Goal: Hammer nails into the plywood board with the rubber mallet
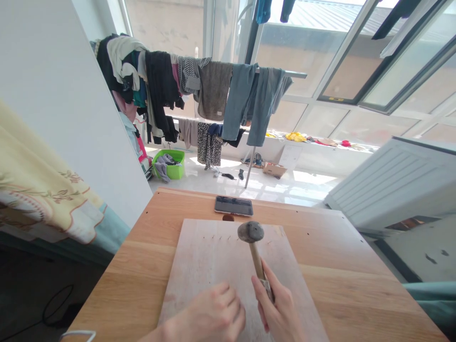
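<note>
My right hand (280,304) is wrapped round the wooden handle of a mallet (251,232) with a dark grey head. The mallet is raised above a pale wooden board (199,266) that lies on the table. My left hand (217,311) is closed over the near part of the board, its fingertips turned down and hidden; what they hold, if anything, cannot be made out. Along the far part of the board, several thin nails (220,237) stand in a row, partly covered by the mallet head.
The wooden table (342,266) carries a phone (233,205) beyond the board. A white cable (80,333) lies at its near left corner. Behind it are a drying rack with clothes (215,90), a green basket (174,171) and a cardboard box (274,169). A curtain (46,180) hangs at left.
</note>
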`<state>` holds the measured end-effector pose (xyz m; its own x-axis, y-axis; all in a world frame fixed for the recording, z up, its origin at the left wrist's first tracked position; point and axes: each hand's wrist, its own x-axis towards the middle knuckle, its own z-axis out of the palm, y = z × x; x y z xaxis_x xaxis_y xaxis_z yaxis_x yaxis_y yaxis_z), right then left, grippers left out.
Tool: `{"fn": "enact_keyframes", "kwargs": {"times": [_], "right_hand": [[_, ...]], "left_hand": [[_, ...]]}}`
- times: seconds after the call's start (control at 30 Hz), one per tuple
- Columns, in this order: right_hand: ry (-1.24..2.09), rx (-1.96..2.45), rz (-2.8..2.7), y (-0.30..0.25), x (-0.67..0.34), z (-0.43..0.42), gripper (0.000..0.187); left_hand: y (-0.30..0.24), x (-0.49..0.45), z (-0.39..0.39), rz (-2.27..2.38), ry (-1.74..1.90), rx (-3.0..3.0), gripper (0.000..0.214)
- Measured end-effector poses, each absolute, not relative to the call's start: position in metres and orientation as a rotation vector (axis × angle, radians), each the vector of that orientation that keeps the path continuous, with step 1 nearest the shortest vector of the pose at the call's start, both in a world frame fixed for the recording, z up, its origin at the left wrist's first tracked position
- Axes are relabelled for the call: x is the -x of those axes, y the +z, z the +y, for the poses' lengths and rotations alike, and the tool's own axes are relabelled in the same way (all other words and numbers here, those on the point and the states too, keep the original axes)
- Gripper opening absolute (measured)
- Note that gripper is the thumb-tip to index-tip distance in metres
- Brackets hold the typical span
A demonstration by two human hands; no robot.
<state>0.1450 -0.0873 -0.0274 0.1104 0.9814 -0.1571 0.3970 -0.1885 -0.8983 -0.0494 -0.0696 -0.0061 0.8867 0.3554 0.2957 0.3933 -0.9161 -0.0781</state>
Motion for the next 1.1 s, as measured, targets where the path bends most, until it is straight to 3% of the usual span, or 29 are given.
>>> {"fn": "enact_keyframes", "kwargs": {"times": [0.23, 0.3, 0.4, 0.53, 1.1], "right_hand": [[1.089, 1.623, -1.395, -0.036, -0.143, -0.093, 0.083], [1.103, 1.611, -1.394, -0.038, -0.142, -0.094, 0.081], [1.106, 1.622, -1.378, -0.04, -0.138, -0.095, 0.08], [1.039, 1.658, -1.328, -0.043, -0.129, -0.096, 0.078], [1.148, 1.546, -1.468, -0.04, -0.105, -0.084, 0.067]], "left_hand": [[-0.001, 0.054, -0.058, -0.512, -0.467, 3.0, 0.01], [-0.001, 0.066, -0.047, -0.765, -0.626, 3.115, 0.016], [-0.005, 0.088, -0.023, -1.396, -1.175, 3.083, 0.023], [-0.017, 0.112, 0.01, -2.006, -1.609, 2.661, 0.012], [-0.04, 0.122, 0.023, -1.968, -1.412, 2.738, 0.015]]}}
